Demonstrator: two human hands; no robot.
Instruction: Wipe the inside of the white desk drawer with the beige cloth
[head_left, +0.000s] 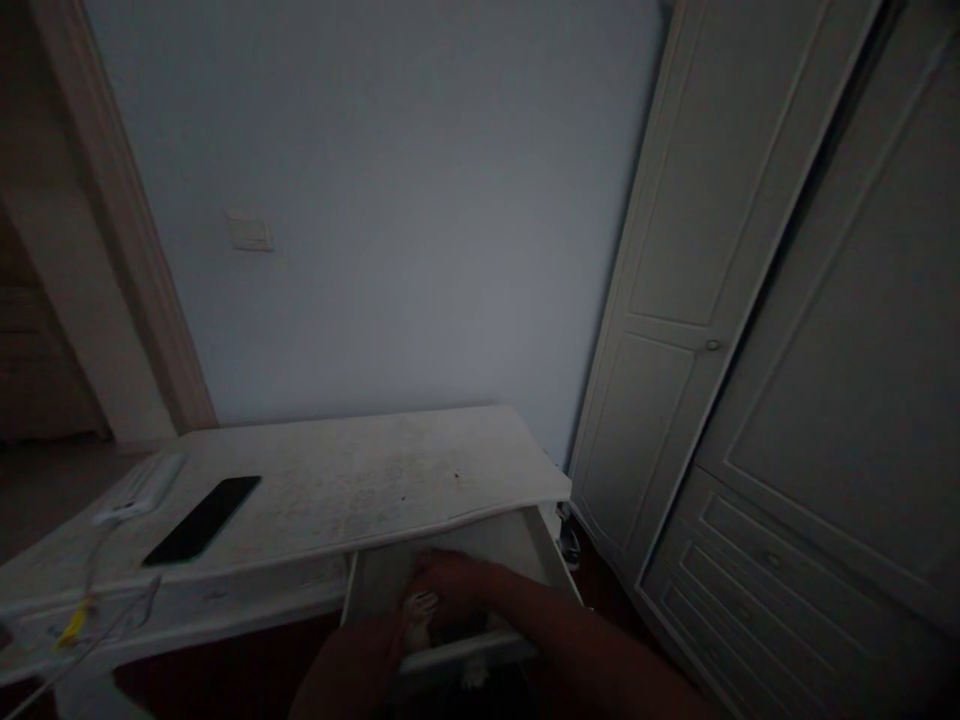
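Note:
An open white drawer juts out from the desk, with both hands over it. My right hand reaches in from the right, its fingers curled and closed. Just below its fingers is a small pale, striped, cloth-like thing, bunched between the two hands. My left hand comes up from below at the drawer's left front corner, closed against the pale thing's left side. Dim light and blur hide the fingertips of both hands. Something dark lies under my right wrist inside the drawer.
The white desk has a scuffed, stained top. On its left lie a black phone and a white power strip with a cable and yellow tag. A wardrobe stands at the right. A light switch is on the wall.

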